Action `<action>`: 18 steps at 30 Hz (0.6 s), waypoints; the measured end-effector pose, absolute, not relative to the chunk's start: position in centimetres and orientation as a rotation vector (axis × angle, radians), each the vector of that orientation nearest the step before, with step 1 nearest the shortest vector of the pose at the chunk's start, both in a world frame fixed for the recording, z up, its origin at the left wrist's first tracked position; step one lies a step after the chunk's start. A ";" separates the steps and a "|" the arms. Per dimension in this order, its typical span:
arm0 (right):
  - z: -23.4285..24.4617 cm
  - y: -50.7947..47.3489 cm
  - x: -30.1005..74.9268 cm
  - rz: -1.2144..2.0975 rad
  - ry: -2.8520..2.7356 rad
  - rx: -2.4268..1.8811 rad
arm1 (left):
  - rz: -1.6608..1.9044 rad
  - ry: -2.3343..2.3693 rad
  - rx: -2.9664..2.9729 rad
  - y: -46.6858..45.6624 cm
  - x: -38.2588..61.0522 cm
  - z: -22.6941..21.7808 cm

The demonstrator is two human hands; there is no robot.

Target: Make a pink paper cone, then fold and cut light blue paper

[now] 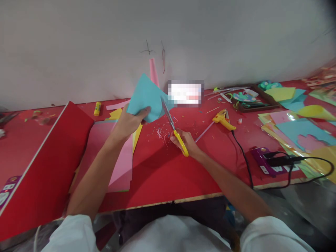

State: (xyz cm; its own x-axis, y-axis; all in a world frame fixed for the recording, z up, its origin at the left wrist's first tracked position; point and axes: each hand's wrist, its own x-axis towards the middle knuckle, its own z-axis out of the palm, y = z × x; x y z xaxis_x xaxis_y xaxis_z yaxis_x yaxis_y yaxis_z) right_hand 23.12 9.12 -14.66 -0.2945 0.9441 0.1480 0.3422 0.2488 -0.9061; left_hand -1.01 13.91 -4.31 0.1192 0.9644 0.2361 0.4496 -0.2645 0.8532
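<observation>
My left hand (132, 120) grips a sheet of light blue paper (147, 96) at its lower edge, holding it up above the red table. In my right hand (186, 141) is a pair of scissors (180, 140) with yellow handles. Their metal blades point up and to the left and meet the paper's right part. Part of my right hand's fingers is hidden by the handles. Small paper scraps (159, 133) lie on the table below the paper. Pink sheets (122, 168) lie in a stack under my left forearm, with yellow paper (138, 134) beside them.
A red board (49, 168) stands tilted at the left, near a glue stick (97, 109). To the right are a yellow glue gun (224, 120) with a cord, a tray (258, 107) of tools, a purple power strip (270, 164) and coloured papers (296, 129). A wall rises behind.
</observation>
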 end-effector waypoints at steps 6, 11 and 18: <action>-15.6 9.6 23.6 0.964 -1.720 -1.214 | 1.250 1.484 1.763 15.8 -2.7 -5.3; -15.6 10.4 24.2 0.766 -1.641 -1.358 | 1.119 1.480 1.749 16.6 -3.4 -6.1; -15.1 10.6 24.1 0.716 -1.547 -1.509 | 0.846 1.372 1.831 15.5 -2.4 -5.0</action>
